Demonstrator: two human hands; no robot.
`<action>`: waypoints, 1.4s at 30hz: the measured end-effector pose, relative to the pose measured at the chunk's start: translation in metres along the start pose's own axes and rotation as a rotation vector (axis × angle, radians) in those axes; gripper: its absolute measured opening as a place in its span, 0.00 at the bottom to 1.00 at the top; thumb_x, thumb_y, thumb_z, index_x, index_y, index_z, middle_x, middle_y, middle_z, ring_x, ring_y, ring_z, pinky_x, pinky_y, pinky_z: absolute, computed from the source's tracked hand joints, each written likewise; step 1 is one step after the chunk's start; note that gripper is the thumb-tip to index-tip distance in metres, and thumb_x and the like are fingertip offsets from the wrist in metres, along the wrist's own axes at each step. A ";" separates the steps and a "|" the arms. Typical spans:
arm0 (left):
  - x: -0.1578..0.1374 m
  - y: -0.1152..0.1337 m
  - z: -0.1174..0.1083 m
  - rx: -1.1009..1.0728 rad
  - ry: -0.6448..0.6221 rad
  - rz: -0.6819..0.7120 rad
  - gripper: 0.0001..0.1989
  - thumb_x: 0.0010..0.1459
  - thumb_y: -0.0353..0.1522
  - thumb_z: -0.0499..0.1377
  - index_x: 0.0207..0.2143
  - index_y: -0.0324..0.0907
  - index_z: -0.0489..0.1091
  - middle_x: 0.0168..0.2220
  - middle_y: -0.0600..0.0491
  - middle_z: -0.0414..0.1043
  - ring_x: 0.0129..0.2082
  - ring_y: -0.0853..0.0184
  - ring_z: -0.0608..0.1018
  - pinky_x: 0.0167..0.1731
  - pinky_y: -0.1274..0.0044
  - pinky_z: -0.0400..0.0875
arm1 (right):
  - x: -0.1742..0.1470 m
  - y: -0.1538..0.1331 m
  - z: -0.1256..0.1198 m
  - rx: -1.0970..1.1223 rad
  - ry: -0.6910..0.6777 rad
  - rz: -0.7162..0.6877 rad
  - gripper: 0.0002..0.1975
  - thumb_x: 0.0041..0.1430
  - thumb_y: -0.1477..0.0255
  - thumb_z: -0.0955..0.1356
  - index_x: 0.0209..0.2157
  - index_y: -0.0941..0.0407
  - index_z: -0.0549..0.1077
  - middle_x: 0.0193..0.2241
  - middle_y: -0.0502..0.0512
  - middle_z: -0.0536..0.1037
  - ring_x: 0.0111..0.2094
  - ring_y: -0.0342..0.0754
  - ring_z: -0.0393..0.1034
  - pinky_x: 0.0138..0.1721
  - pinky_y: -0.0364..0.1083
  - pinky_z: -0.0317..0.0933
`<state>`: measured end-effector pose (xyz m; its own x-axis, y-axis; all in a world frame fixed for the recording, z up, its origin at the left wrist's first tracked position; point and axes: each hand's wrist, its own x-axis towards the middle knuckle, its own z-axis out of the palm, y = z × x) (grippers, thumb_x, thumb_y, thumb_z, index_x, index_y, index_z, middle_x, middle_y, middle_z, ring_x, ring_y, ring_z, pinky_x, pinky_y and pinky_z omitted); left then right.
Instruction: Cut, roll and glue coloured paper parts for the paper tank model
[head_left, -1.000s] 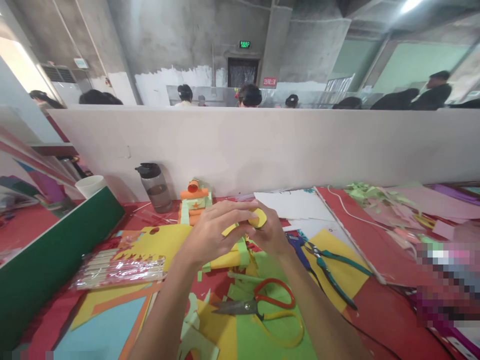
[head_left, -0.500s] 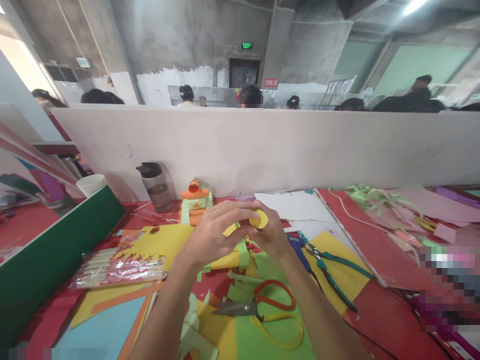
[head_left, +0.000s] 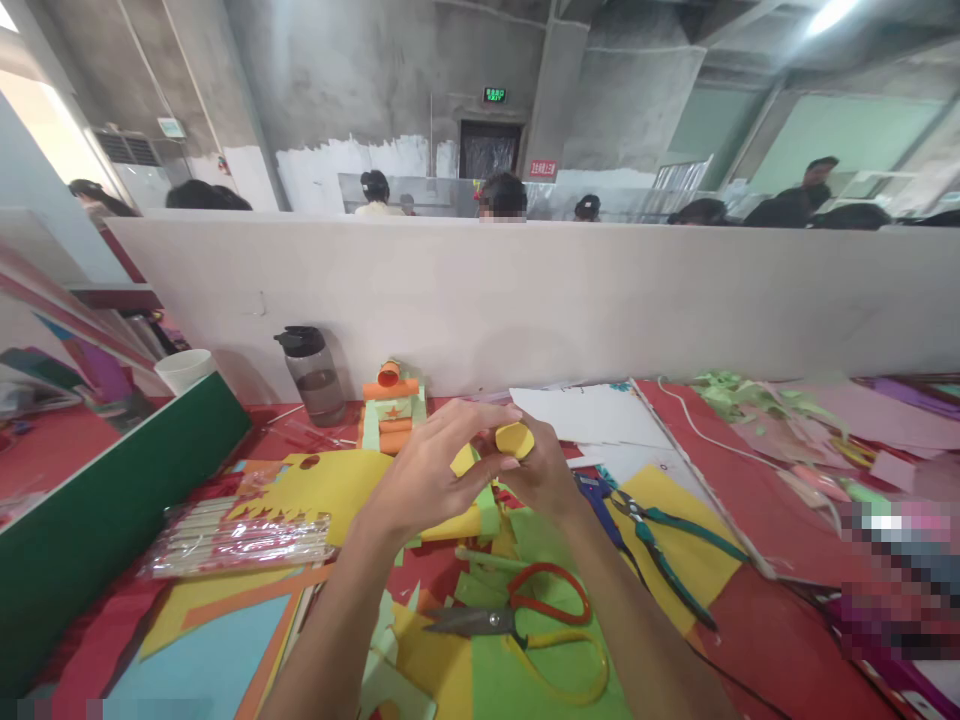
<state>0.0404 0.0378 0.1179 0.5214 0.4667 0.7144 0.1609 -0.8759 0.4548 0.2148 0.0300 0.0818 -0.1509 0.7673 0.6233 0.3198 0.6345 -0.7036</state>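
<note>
Both hands are raised over the middle of the table around a small yellow paper piece (head_left: 515,440) with a flat, rounded end. My right hand (head_left: 546,478) is closed around it from the right, its fingers partly hidden. From the left, the thumb and fingertips of my left hand (head_left: 431,462) pinch at its edge. Another bit of yellow shows between the hands. Beneath them lies a yellow and green paper construction (head_left: 454,524), mostly covered. Scissors (head_left: 491,622) with one red and one yellow handle loop rest on green paper (head_left: 517,680) between my forearms.
An orange and green paper model (head_left: 394,412) stands behind my left hand, beside a water bottle (head_left: 315,385). Pliers (head_left: 652,535) and a blue glue gun (head_left: 596,492) lie right. Wrapped sticks (head_left: 240,540) lie left, near a green board (head_left: 127,480). A white partition (head_left: 525,290) closes the back.
The yellow piece has tilted slightly, and the left thumb has come up closer to its lower edge. Both hands stay in nearly the same place.
</note>
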 end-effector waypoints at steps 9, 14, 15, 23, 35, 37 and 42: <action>0.001 0.001 -0.001 -0.032 -0.030 0.037 0.06 0.64 0.29 0.58 0.44 0.45 0.71 0.54 0.48 0.74 0.49 0.65 0.76 0.50 0.70 0.71 | 0.001 0.002 -0.001 -0.006 -0.008 -0.075 0.19 0.61 0.52 0.67 0.30 0.54 0.68 0.27 0.52 0.71 0.29 0.49 0.67 0.33 0.47 0.63; 0.001 0.002 -0.001 -0.020 -0.035 0.020 0.05 0.64 0.30 0.58 0.43 0.44 0.71 0.54 0.48 0.74 0.47 0.65 0.77 0.49 0.70 0.71 | 0.001 0.000 -0.001 0.017 -0.024 -0.079 0.17 0.61 0.54 0.67 0.30 0.54 0.69 0.28 0.52 0.71 0.30 0.48 0.67 0.33 0.46 0.62; 0.001 0.002 -0.001 -0.020 -0.033 0.023 0.05 0.64 0.30 0.58 0.43 0.44 0.71 0.53 0.48 0.74 0.47 0.65 0.77 0.49 0.70 0.71 | 0.001 0.000 -0.001 0.018 -0.023 -0.084 0.17 0.61 0.54 0.68 0.30 0.54 0.68 0.28 0.52 0.71 0.29 0.48 0.66 0.32 0.46 0.61; 0.001 -0.001 -0.002 -0.019 -0.035 0.033 0.05 0.64 0.29 0.58 0.42 0.44 0.71 0.53 0.48 0.74 0.46 0.66 0.77 0.47 0.72 0.71 | 0.000 0.003 0.000 -0.007 -0.026 -0.089 0.15 0.62 0.58 0.68 0.30 0.54 0.68 0.28 0.51 0.71 0.29 0.47 0.66 0.32 0.46 0.61; 0.000 -0.002 -0.001 -0.024 -0.032 -0.056 0.10 0.63 0.32 0.60 0.46 0.45 0.68 0.49 0.49 0.76 0.46 0.64 0.77 0.46 0.71 0.72 | 0.000 0.006 0.001 0.027 -0.024 -0.005 0.11 0.59 0.62 0.69 0.30 0.55 0.68 0.29 0.52 0.71 0.29 0.47 0.66 0.31 0.45 0.61; 0.000 -0.003 -0.001 -0.028 -0.038 -0.035 0.06 0.63 0.31 0.59 0.43 0.45 0.69 0.51 0.49 0.75 0.47 0.65 0.76 0.46 0.72 0.72 | 0.000 0.007 0.001 0.026 -0.027 0.005 0.10 0.59 0.64 0.69 0.31 0.55 0.69 0.29 0.52 0.72 0.30 0.47 0.66 0.31 0.44 0.61; 0.000 -0.008 -0.002 -0.001 -0.046 0.015 0.05 0.65 0.30 0.56 0.40 0.44 0.72 0.51 0.49 0.75 0.48 0.65 0.76 0.48 0.72 0.71 | -0.001 0.007 0.000 0.045 -0.103 0.091 0.06 0.57 0.69 0.69 0.33 0.56 0.68 0.25 0.48 0.68 0.25 0.43 0.60 0.25 0.42 0.56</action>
<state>0.0380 0.0449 0.1156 0.5618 0.4477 0.6957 0.1520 -0.8824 0.4452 0.2169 0.0337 0.0765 -0.2194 0.8259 0.5193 0.2951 0.5636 -0.7716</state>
